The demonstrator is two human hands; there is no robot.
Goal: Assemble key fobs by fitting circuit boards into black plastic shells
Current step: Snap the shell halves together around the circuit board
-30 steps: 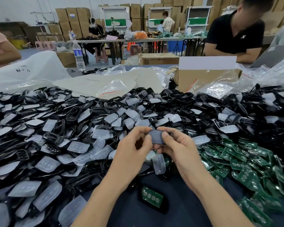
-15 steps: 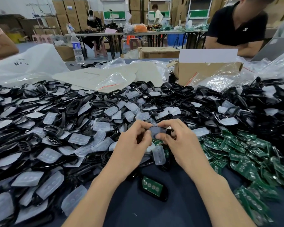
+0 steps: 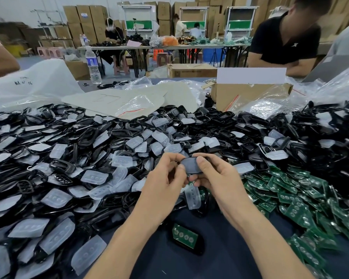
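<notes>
I hold the black shell (image 3: 190,166) up off the bench (image 3: 226,256), mid-scene, pinched at both ends. My left hand (image 3: 165,179) takes its left end in a fingertip grip, and my right hand (image 3: 217,178) grips the right end with the thumb on top. Two grips like this let me turn its face toward me and, I judge, press a part home. Whether a board already sits inside I cannot tell.

The green circuit boards (image 3: 294,196) lie heaped to the right, handy for my right hand. The loose shells (image 3: 220,117) and clear rubber pads (image 3: 97,177) spread left and far. One filled shell (image 3: 184,237), its board showing, lies near me, set apart, likely as done work.

The white bag (image 3: 23,82) at the far left carries dark handwritten marks I cannot read. The print on the far cardboard box (image 3: 191,71) is too small to read.
</notes>
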